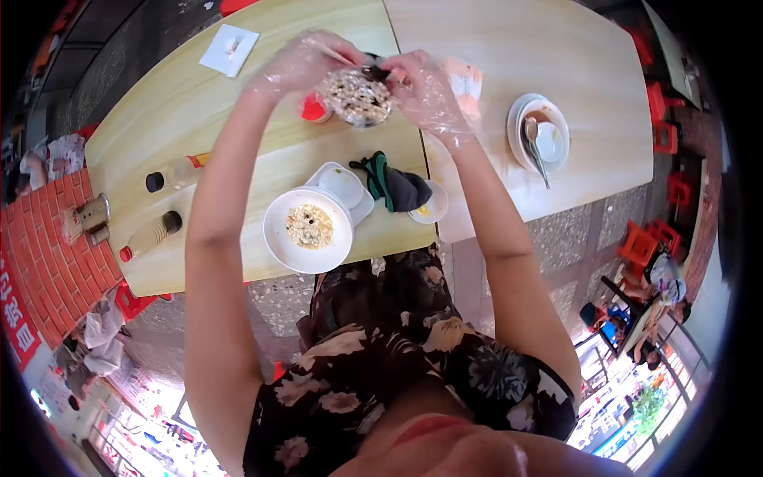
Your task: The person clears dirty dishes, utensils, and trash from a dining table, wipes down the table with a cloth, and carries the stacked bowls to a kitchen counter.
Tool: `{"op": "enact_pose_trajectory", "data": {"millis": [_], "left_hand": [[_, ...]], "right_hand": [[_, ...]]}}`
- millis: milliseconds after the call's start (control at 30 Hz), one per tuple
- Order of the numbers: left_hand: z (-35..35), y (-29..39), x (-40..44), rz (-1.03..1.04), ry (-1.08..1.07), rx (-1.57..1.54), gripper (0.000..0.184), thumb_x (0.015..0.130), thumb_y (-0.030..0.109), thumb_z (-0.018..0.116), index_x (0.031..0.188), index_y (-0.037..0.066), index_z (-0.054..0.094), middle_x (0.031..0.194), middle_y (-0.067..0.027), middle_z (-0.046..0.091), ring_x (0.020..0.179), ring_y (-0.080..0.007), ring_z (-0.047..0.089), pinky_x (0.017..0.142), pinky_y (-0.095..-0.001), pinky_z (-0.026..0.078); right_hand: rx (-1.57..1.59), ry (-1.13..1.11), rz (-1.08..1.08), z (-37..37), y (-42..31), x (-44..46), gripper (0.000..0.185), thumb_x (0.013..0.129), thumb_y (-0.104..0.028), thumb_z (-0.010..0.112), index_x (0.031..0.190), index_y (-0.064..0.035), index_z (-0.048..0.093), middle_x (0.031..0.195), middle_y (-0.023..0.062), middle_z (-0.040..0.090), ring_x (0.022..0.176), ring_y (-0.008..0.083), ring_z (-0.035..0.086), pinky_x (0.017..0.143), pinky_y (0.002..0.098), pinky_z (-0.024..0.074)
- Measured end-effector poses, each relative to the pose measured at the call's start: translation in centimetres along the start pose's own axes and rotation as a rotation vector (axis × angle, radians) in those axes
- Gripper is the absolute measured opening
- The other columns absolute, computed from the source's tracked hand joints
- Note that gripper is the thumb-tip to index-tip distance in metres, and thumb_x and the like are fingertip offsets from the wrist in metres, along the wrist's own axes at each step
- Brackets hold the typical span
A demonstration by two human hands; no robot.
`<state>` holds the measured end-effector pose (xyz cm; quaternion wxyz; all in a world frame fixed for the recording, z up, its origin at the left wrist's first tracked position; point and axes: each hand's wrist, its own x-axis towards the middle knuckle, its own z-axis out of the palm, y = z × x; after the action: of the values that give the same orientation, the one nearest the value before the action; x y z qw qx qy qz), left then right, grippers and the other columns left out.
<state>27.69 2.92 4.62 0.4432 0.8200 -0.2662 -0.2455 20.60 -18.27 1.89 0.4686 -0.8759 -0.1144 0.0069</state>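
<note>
Both my hands wear clear plastic gloves and are raised over the far part of the table. A see-through bag or bowl of pale grains mixed with dark bits (358, 97) hangs between them; which it is, I cannot tell. My left hand (306, 62) is closed at its upper left edge, with a thin pale stick-like thing by the fingers. At the upper right edge, my right hand (425, 87) is closed, its fingertips beside a dark piece (375, 73). Just below my left hand is a small red-topped container (315, 108).
Near me stand a white bowl with pale grainy food (274, 238), a white tray (364, 208), a dark green-trimmed cloth item (393, 184) and a small dish (435, 203). Bottles (151, 236) lie left. Stacked bowls with a spoon (520, 155) sit right; a napkin (216, 49) lies far left.
</note>
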Motion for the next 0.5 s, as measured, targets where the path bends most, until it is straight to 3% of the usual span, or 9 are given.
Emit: {"op": "enact_pose_trajectory", "data": {"millis": [67,100,200,267,333,400,433,467,500], "left_hand": [[-0.2,-0.3,-0.1,0.089,-0.014,-0.084,0.029,0.08,0.002,0.055,0.108,0.004,0.062,0.093,-0.013,0.065,0.085,-0.0226,0.062,0.081,-0.0329,0.048],[-0.7,-0.1,0.2,0.101,0.043,0.097,0.033,0.079,0.0,0.054,0.111,0.005,0.061,0.098,-0.0108,0.064,0.09,-0.02,0.06,0.083,-0.0312,0.047],[-1.2,0.6,1.6,-0.002,-0.058,0.337,0.039,0.078,-0.006,0.043,0.111,0.008,0.06,0.104,-0.0117,0.063,0.098,-0.0242,0.058,0.087,-0.034,0.045],[-1.3,-0.9,0.8,0.133,0.145,0.741,0.039,0.079,-0.005,0.043,0.11,0.01,0.061,0.108,-0.0105,0.062,0.098,-0.024,0.058,0.087,-0.0344,0.045],[-1.3,4.9,-1.4,0.119,0.61,0.905,0.036,0.079,-0.008,0.045,0.108,0.006,0.06,0.108,-0.0132,0.062,0.093,-0.0248,0.061,0.081,-0.0327,0.047],[0.8,7.9,-4.1,0.176,1.028,0.666,0.029,0.08,-0.007,0.05,0.107,0.0,0.057,0.107,-0.0132,0.06,0.095,-0.0215,0.058,0.084,-0.029,0.046],[4.2,10.1,-5.7,0.112,1.207,0.45,0.023,0.079,-0.009,0.051,0.101,-0.004,0.056,0.101,-0.0157,0.06,0.093,-0.0248,0.058,0.081,-0.0306,0.048],[7.3,9.6,-7.4,0.322,1.242,0.154,0.017,0.082,0.0,0.053,0.098,-0.004,0.056,0.094,-0.0145,0.06,0.09,-0.0266,0.057,0.081,-0.0353,0.048],[11.3,9.9,-8.0,0.251,1.151,0.027,0.018,0.082,0.002,0.053,0.099,-0.004,0.056,0.096,-0.0151,0.06,0.092,-0.0272,0.056,0.083,-0.0355,0.047]], "right_hand": [[0.036,0.093,-0.066,0.4,0.5,-0.3,0.023,0.074,0.0,0.054,0.097,-0.0025,0.06,0.094,0.0173,0.058,0.087,0.0338,0.057,0.076,0.0405,0.047],[0.053,0.184,-0.148,0.0,0.9,-0.6,0.027,0.074,0.001,0.052,0.099,-0.0032,0.059,0.093,0.0177,0.058,0.088,0.0348,0.056,0.076,0.0422,0.0465],[0.092,0.171,0.027,-0.2,1.1,-1.9,0.034,0.072,0.001,0.051,0.105,-0.0045,0.056,0.096,0.0185,0.058,0.09,0.0366,0.056,0.079,0.0436,0.0458],[0.128,0.197,-0.093,-1.3,0.8,-2.7,0.035,0.073,-0.002,0.053,0.108,-0.0063,0.056,0.099,0.0182,0.056,0.09,0.0366,0.055,0.081,0.0426,0.0454],[-0.183,0.447,0.005,-6.2,2.7,-5.2,0.035,0.076,-0.004,0.053,0.11,-0.0074,0.055,0.102,0.0149,0.056,0.093,0.0348,0.054,0.082,0.0411,0.0451],[-0.176,0.562,0.246,-14.0,9.4,-10.4,0.032,0.082,-0.012,0.053,0.115,-0.0091,0.054,0.106,0.0087,0.058,0.097,0.027,0.056,0.081,0.0375,0.0456],[-0.335,0.5,0.695,-18.5,11.5,-11.6,0.033,0.087,-0.019,0.049,0.118,-0.0085,0.052,0.113,0.0105,0.057,0.102,0.0276,0.056,0.082,0.0367,0.0458],[-0.889,0.33,0.578,-22.1,22.6,-16.1,0.035,0.091,-0.022,0.042,0.121,-0.008,0.051,0.118,0.0118,0.056,0.104,0.0313,0.055,0.083,0.0391,0.0463],[-0.837,0.349,0.495,-25.2,30.9,-20.5,0.037,0.091,-0.023,0.044,0.123,-0.0064,0.049,0.117,0.0148,0.056,0.103,0.0308,0.056,0.085,0.0394,0.0467]]}}
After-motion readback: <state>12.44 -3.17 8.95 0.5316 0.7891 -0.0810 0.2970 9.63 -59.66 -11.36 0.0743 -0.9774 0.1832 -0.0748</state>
